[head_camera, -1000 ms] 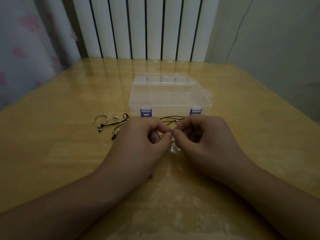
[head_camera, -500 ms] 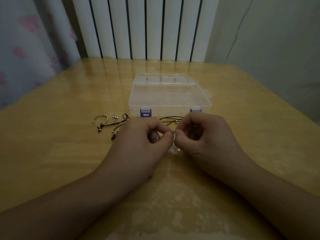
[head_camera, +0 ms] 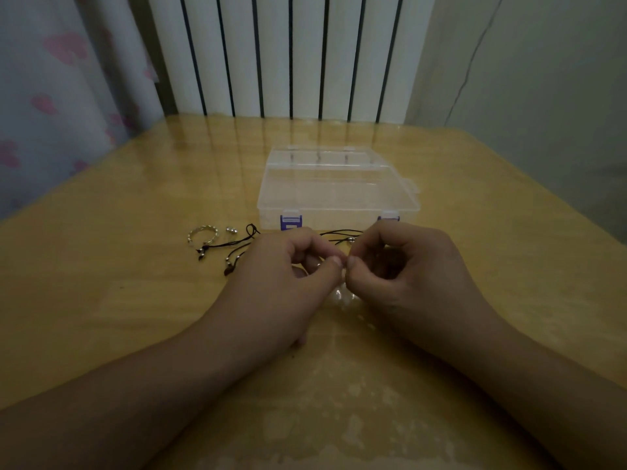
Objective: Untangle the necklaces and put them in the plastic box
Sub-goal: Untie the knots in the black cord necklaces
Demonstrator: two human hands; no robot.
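left hand (head_camera: pixel 281 276) and right hand (head_camera: pixel 403 269) fingertip to fingertip over table (head_camera: pixel 101 300), both pinching small part of necklaces (head_camera: pixel 237 245); pinched piece too small to identify. black cords trail left and behind hands. plastic box (head_camera: pixel 336 195) closed, just beyond.

On a wooden table (head_camera: pixel 101 300), the left hand (head_camera: pixel 281 283) and right hand (head_camera: pixel 407 276) meet thumb-tip to thumb-tip, fingers curled, pinching something small between them; what exactly is too small to tell. Black cord (head_camera: pixel 339 234) runs out behind the knuckles. Left of the hands lie more black cords (head_camera: pixel 234 245) with small beads, a silvery ring (head_camera: pixel 203 235) and a small silver piece (head_camera: pixel 231 230). Just beyond the hands stands a clear plastic box (head_camera: pixel 336 195), lid closed, with purple clasps (head_camera: pixel 290 221) facing the person. A white radiator (head_camera: pixel 288 56) stands behind the table.
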